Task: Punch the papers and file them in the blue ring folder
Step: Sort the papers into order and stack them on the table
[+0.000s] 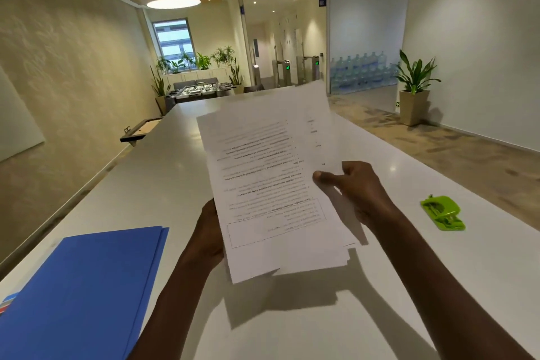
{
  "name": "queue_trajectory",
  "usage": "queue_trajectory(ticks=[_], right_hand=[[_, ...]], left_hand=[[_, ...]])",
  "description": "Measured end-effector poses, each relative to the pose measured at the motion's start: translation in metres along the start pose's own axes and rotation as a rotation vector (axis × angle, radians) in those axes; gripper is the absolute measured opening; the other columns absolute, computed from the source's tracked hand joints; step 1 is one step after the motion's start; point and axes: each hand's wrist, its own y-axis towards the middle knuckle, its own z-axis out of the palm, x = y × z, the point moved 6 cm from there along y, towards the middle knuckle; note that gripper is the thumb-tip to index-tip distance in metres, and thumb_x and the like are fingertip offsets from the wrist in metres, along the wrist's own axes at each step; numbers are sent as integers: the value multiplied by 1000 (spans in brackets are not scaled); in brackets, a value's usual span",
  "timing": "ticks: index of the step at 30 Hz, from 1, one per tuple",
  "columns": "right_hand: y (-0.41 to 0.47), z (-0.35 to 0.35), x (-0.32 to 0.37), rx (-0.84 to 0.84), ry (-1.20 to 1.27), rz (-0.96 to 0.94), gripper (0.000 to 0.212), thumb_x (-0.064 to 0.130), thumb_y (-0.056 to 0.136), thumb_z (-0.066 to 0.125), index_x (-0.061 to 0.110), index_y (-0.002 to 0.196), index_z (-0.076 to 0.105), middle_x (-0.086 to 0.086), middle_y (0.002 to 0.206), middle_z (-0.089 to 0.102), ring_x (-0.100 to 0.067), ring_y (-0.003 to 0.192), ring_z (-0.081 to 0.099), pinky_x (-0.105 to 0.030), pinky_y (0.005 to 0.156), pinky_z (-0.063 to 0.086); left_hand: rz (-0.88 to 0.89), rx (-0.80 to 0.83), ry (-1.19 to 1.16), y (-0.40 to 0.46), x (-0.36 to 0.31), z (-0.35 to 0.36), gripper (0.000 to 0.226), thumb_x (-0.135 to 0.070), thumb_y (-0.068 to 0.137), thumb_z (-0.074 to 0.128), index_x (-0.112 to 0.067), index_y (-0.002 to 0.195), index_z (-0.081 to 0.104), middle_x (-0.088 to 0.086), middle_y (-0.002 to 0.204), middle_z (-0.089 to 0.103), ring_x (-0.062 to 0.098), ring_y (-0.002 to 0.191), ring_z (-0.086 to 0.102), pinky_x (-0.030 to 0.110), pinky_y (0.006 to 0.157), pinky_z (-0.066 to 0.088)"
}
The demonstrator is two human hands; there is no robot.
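I hold a loose stack of printed papers (263, 172) up above the long white table (163, 184), text upside down to me. My left hand (209, 231) grips the stack's left edge, fingers hidden behind the sheets. My right hand (353, 187) pinches the right edge, thumb on top. The blue ring folder (87, 286) lies closed on the table at the near left. A green hole punch (442, 213) sits on the table to the right, apart from both hands.
A dark flat tray-like object (140, 130) rests at the table's left edge by the wall. A potted plant (415, 88) stands on the floor at the right. Sofas, plants and turnstiles lie beyond the table's far end.
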Motion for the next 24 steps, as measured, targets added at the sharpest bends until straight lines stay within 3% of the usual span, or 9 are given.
queue_trajectory(ticks=[3,5,7,9,11,13,17,20,24], right_hand=[[5,5,-10,-5,-2,-30,25,18,77,78,12,101,73,-2,96,76,-20,84,74,-44,84,58],[7,4,-11,-80,-66,-106,31,20,76,79,13,105,70,1,99,75,-15,83,72,-33,76,60],[6,2,-11,-171,-140,-184,37,22,77,79,13,110,64,2,104,71,-9,84,68,-19,66,54],[6,1,-11,-231,-183,-247,41,23,78,77,13,113,58,2,107,67,-7,84,65,-14,64,49],[5,1,-11,-252,-193,-293,43,24,80,76,16,116,55,5,108,64,-7,84,64,-14,65,49],[4,3,-10,-236,-182,-334,41,23,81,75,15,117,58,8,108,65,-5,86,64,-19,68,54],[3,6,-7,-198,-104,-403,26,16,82,73,13,108,70,3,100,74,-14,89,70,-37,77,60],[3,6,-5,-197,-38,-400,23,13,82,72,14,106,70,6,98,73,-12,87,70,-33,77,60],[5,4,-12,-129,26,-342,32,19,79,76,16,110,68,8,99,74,-8,88,71,-25,75,59]], left_hand=[[-11,28,-42,1,1,2,13,-6,92,58,-8,81,63,4,64,67,18,54,63,24,47,49],[-60,17,-108,5,8,-2,14,-23,88,65,-10,85,67,7,73,70,26,65,65,32,52,53],[-132,66,-272,10,14,1,52,-57,86,55,-17,119,65,12,112,70,39,102,65,53,84,54],[-108,92,-368,14,9,2,74,-72,81,43,-26,138,50,9,134,59,35,122,57,56,101,44],[-15,43,-233,16,1,2,60,-64,77,59,-28,126,60,4,123,65,29,113,61,43,91,53],[72,-125,-13,16,-5,-5,35,-41,77,74,-28,108,66,-4,105,72,21,101,67,33,85,56],[119,-298,115,13,-11,-9,48,-38,76,75,-21,118,60,0,110,71,20,105,67,48,91,55],[221,-309,155,12,-22,-2,30,-32,81,74,-28,108,61,1,106,71,20,98,69,45,82,59],[258,-320,133,9,-30,1,26,-29,77,77,-34,96,61,-9,95,71,12,91,70,35,77,59]])
